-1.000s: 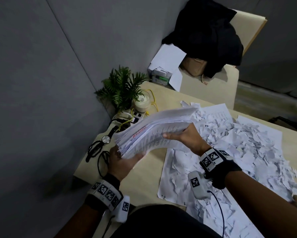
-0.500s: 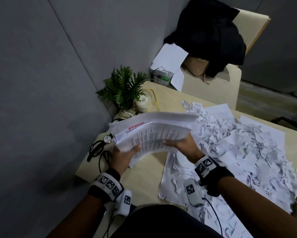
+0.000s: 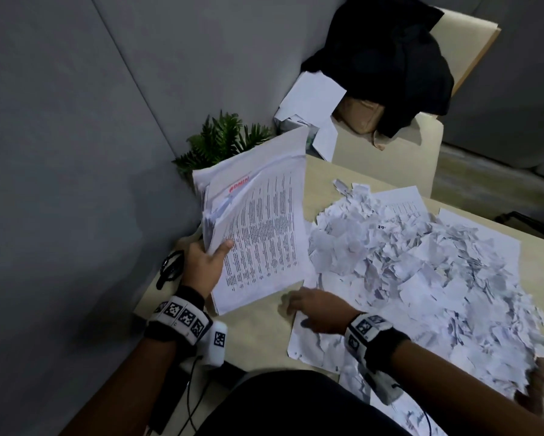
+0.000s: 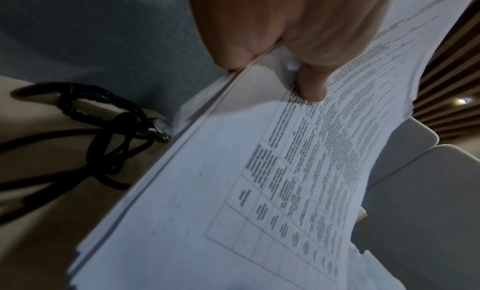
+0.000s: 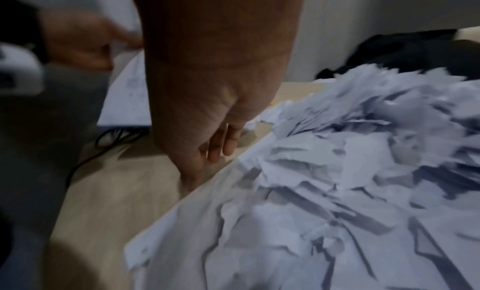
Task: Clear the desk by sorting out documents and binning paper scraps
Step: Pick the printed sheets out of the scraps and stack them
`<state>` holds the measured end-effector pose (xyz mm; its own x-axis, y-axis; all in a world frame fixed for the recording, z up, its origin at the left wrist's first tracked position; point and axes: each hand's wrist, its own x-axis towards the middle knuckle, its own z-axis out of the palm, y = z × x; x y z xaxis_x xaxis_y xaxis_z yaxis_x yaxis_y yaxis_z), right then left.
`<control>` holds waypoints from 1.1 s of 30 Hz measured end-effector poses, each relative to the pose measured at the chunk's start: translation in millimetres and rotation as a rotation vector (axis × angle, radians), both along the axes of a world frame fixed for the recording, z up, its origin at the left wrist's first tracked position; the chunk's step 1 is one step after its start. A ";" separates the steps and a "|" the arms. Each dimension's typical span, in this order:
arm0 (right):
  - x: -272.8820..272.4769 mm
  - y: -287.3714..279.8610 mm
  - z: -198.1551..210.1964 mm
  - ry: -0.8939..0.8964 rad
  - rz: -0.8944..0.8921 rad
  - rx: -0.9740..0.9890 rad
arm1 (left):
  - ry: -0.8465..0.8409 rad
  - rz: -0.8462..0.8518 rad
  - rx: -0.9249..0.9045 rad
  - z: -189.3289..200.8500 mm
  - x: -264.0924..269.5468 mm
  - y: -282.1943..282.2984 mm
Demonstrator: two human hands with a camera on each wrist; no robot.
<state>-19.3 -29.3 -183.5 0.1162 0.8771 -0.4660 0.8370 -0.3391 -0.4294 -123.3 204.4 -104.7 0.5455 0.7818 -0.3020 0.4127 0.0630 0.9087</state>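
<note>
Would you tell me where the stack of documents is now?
In the head view, the left hand holds the stack of documents tilted up, left of the paper scraps.

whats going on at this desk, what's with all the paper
A person is clearing a desk covered in paper. Their left hand grips a stack of printed documents, held up and tilted above the desk's left side. Their right hand holds nothing and reaches down to the edge of a full sheet lying under a big pile of torn paper scraps. The scraps are not yet binned. A small plant stands at the back corner.
</note>
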 end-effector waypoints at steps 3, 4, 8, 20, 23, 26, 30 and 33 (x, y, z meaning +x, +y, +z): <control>-15.1 1.8 -13.9 -0.206 0.350 0.043 | 0.021 -0.022 0.045 0.3 -0.7 3.0; -18.4 2.6 -14.2 -0.288 0.392 0.068 | 0.033 -0.017 0.048 -2.3 -1.6 4.8; -21.7 3.8 -22.5 -0.436 0.371 0.116 | 0.055 -0.022 0.064 -15.3 -6.3 10.1; 23.7 31.4 75.3 -0.257 0.105 0.533 | 0.056 -0.051 0.044 -21.2 -10.1 11.4; 41.5 39.4 109.1 -0.183 -0.240 0.468 | 0.055 -0.103 0.003 -18.5 -12.8 6.5; 49.4 46.0 124.2 -0.182 -0.444 0.693 | 0.036 -0.104 -0.036 -23.8 -15.3 4.2; 55.5 50.5 130.6 -0.191 -0.637 0.927 | -0.052 -0.091 -0.089 -15.6 -13.9 -1.0; 57.7 50.7 135.2 -0.064 -0.842 1.049 | 0.000 -0.124 -0.116 -22.4 -16.8 1.4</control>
<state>38.4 21.4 -48.3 0.7882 0.4657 0.4025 0.5668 -0.2944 -0.7695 -140.1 205.8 -127.1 0.6355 0.6685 -0.3864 0.4237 0.1165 0.8983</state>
